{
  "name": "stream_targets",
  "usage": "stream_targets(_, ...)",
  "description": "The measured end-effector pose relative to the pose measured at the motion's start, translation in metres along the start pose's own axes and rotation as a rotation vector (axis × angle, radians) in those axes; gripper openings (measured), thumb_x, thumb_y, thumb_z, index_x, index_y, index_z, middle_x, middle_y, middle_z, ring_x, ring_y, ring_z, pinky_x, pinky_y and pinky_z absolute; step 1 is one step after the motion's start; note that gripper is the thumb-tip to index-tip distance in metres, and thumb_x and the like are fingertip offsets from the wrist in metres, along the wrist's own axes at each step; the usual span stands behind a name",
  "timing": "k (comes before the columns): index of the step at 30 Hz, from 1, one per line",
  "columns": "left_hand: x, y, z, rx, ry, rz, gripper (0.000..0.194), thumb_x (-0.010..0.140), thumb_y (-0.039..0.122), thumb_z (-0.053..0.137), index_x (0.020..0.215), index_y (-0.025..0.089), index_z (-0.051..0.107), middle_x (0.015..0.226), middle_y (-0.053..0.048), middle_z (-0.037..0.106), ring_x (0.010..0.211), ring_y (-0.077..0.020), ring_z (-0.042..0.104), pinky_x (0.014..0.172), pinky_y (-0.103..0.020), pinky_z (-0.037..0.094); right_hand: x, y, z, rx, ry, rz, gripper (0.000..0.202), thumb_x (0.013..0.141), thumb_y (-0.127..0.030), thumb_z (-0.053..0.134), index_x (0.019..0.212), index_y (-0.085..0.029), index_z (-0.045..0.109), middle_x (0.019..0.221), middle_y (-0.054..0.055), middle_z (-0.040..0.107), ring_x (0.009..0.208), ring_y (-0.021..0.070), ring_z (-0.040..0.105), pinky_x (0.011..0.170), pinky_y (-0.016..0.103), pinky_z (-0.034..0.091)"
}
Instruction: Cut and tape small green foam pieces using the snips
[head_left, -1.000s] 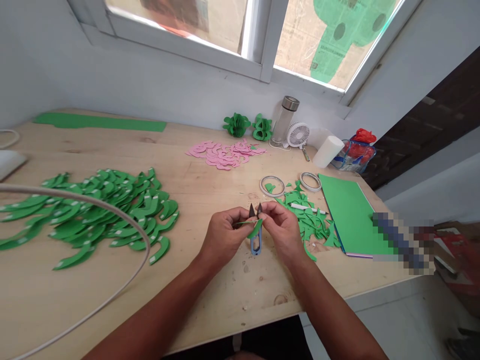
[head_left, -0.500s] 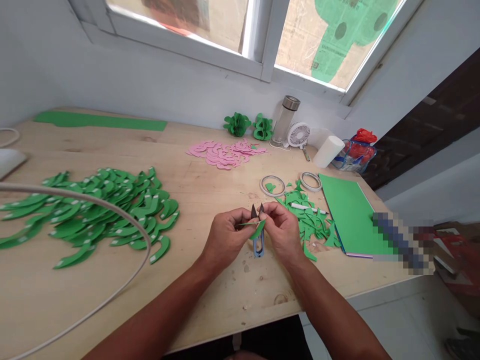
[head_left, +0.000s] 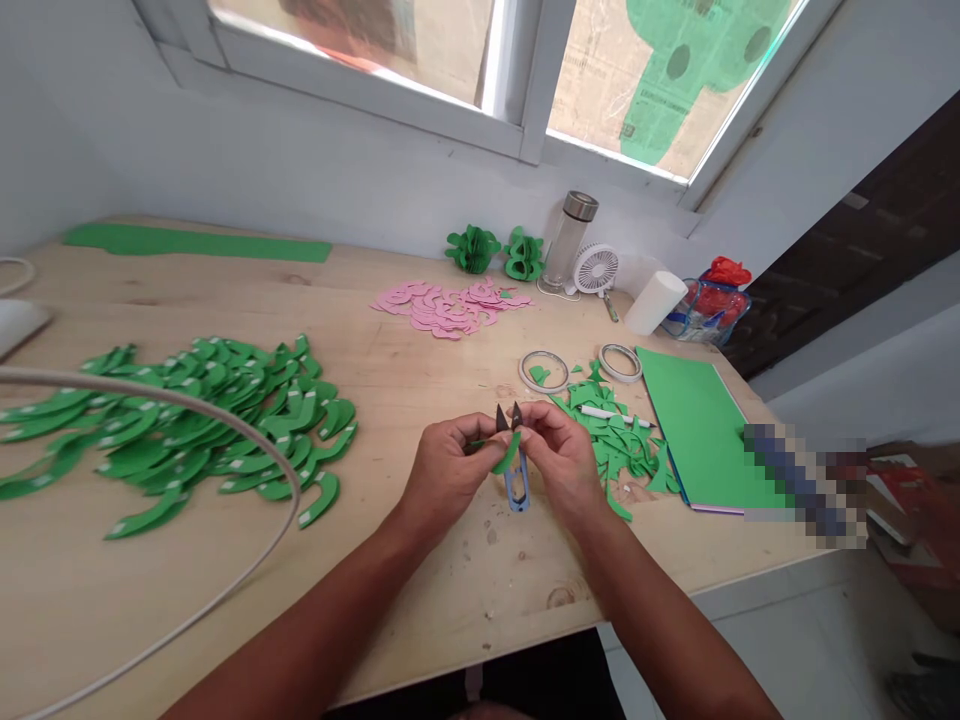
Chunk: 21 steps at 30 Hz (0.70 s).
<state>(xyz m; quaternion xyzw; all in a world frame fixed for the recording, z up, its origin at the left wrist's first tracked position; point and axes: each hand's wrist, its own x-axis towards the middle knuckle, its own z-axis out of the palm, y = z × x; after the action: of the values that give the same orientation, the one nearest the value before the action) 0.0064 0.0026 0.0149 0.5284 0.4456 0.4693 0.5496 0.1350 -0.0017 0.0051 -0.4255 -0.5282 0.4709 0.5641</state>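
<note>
Near the table's front middle, my left hand pinches a small curved green paper piece. My right hand is closed at the piece's other end, its fingertips close to my left ones. Blue thread snips with dark blades pointing away from me are between the hands, the blades apart; the fingers partly hide them, and whether they are held or lie on the table cannot be made out. A large pile of curved green pieces with white tabs lies to the left.
Green scraps with a white pen lie right of my hands, beside tape rolls and green sheets. Pink cutouts, a bottle and a fan stand or lie farther back. A pale cable arcs across the left.
The green piece has turned to a steeper angle between my fingertips. Both hands have shifted very slightly to the left.
</note>
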Motion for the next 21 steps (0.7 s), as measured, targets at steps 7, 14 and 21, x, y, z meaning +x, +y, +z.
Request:
stream_targets(7, 0.0006, -0.0013, 0.0, 0.007, -0.008, 0.018, 0.019, 0.068, 0.026, 0.06, 0.053, 0.015, 0.055, 0.047, 0.004, 0.041, 0.042, -0.006, 0.032, 0.037, -0.018, 0.027, 0.0006, 0.0007, 0.0009, -0.076, 0.074, -0.002, 0.011, 0.075, -0.029, 0.06, 0.081, -0.021, 0.062, 0.077, 0.001, 0.063, 0.073, 0.0152, 0.06, 0.071, 0.031, 0.05)
stream_targets(14, -0.0011, -0.0017, 0.0019, 0.018, -0.034, 0.031, 0.018, 0.068, 0.025, 0.06, 0.054, 0.015, 0.056, 0.049, 0.004, 0.041, 0.044, -0.0063, 0.033, 0.04, -0.018, 0.028, -0.0008, 0.0066, -0.0009, -0.165, 0.134, -0.035, 0.007, 0.074, -0.024, 0.058, 0.079, -0.02, 0.062, 0.074, 0.0, 0.061, 0.068, 0.014, 0.057, 0.067, 0.028, 0.047)
stream_targets(21, -0.0007, -0.0016, 0.0012, 0.017, -0.034, 0.017, 0.02, 0.068, 0.025, 0.06, 0.052, 0.015, 0.054, 0.048, 0.005, 0.039, 0.043, -0.0058, 0.03, 0.04, -0.019, 0.025, -0.0006, 0.0075, 0.0002, -0.154, 0.131, -0.043, 0.007, 0.074, -0.024, 0.059, 0.078, -0.019, 0.062, 0.074, 0.001, 0.061, 0.069, 0.0139, 0.057, 0.067, 0.028, 0.047)
